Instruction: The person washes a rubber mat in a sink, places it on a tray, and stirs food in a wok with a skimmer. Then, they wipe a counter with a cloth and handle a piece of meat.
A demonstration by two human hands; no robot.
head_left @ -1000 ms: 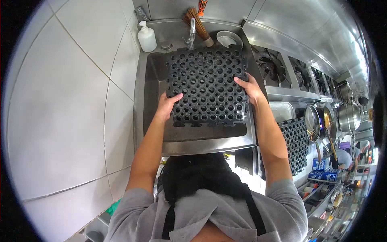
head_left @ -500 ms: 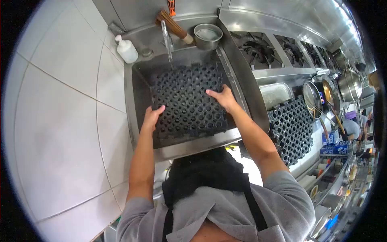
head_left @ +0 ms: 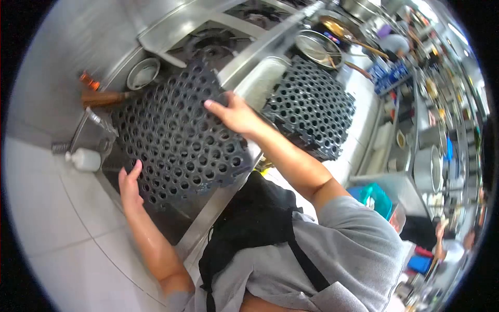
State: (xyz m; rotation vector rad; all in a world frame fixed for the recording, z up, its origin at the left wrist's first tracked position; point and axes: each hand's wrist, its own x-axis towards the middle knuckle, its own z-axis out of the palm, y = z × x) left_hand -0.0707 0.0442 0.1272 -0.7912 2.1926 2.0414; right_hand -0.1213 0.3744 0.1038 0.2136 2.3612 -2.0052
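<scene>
A black rubber mat full of round holes (head_left: 176,138) is held tilted over the sink (head_left: 200,224), hiding most of its basin. My left hand (head_left: 131,188) grips the mat's near left edge, thumb on top and the other fingers partly beneath. On the opposite edge, my right hand (head_left: 236,115) clasps the mat with its thumb across the upper face. More black holed mats (head_left: 314,101) lie to the right of the sink, apparently stacked. Water runs from the faucet (head_left: 99,120) beside the mat's far left edge.
A white pump bottle (head_left: 86,159) stands at the sink's left corner. Behind the mat are a bamboo brush (head_left: 106,99) and a metal pot (head_left: 143,74). Stove burners (head_left: 213,44) lie beyond. Round strainers (head_left: 318,48) rest past the stacked mats. Other people are farther right.
Both hands have raised the mat from the sink basin and tilted it, its far right corner now reaching toward the stove. My view has turned to the right.
</scene>
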